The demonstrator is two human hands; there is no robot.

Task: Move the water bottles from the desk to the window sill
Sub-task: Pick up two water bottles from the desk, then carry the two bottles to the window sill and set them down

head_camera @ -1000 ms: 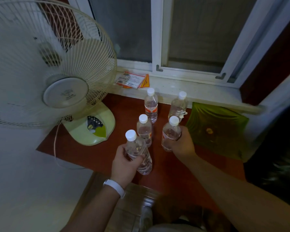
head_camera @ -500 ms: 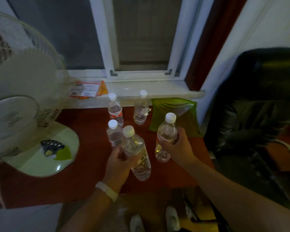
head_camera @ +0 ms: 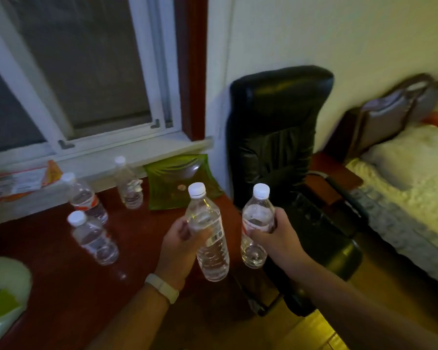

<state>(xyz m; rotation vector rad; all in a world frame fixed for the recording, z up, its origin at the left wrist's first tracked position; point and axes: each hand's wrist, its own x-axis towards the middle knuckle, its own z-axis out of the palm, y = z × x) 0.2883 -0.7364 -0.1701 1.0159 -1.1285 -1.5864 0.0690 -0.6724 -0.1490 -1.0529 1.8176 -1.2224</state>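
Observation:
My left hand [head_camera: 178,245] grips a clear water bottle [head_camera: 209,238] with a white cap, lifted above the red-brown desk [head_camera: 48,274]. My right hand [head_camera: 276,234] holds a second water bottle [head_camera: 257,224] upright, out past the desk's right edge. Three more bottles stand on the desk: a near one [head_camera: 94,238], one behind it [head_camera: 85,198], and one [head_camera: 129,184] close under the white window sill [head_camera: 137,154]. The sill runs along the window at the back left.
A green glass dish [head_camera: 180,180] lies on the desk's back right corner. Orange and white papers [head_camera: 18,183] rest on the sill at left. A pale fan base [head_camera: 3,296] sits at the desk's left. A black office chair [head_camera: 278,147] and a bed [head_camera: 410,178] stand to the right.
Both hands have lifted their bottles off the desk and carried them right. The view has swung right, so the fan has mostly left the frame and the chair and bed have appeared.

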